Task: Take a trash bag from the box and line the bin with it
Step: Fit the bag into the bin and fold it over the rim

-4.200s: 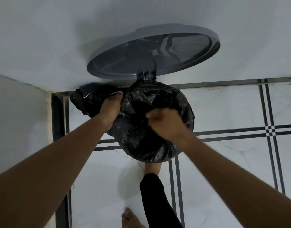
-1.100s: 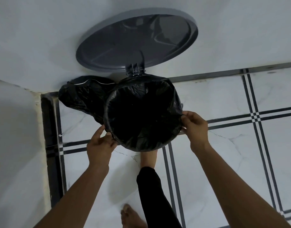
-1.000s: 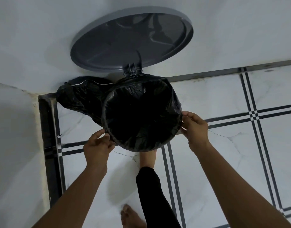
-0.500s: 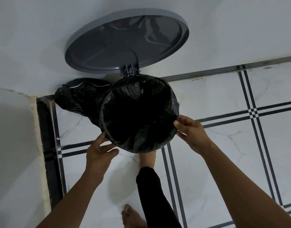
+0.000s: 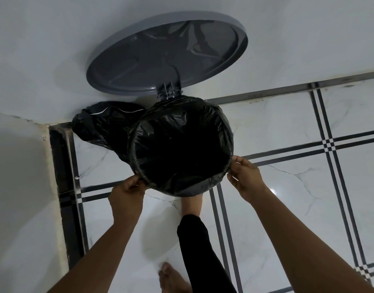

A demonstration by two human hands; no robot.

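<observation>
The floor (image 5: pixel 287 208) is glossy white marble-look tile, veined with fine cracks and crossed by paired dark stripes that meet in small checkered squares. A dark border strip runs along the foot of the plain white wall (image 5: pixel 55 49) behind, and a second white wall (image 5: pixel 17 187) closes the corner on the left. In that corner stands the bin (image 5: pixel 182 190), its grey round lid (image 5: pixel 167 56) tipped up against the back wall. A black trash bag (image 5: pixel 182 144) lines it, the mouth stretched over the rim. The left hand (image 5: pixel 127 195) pinches the bag's edge at the near left of the rim; the right hand (image 5: pixel 245 178) pinches it at the near right. Another filled black bag (image 5: pixel 101 125) lies on the floor between bin and corner, touching the bin. A bare foot (image 5: pixel 191 205) sits at the bin's base, another foot (image 5: pixel 173 278) nearer.
</observation>
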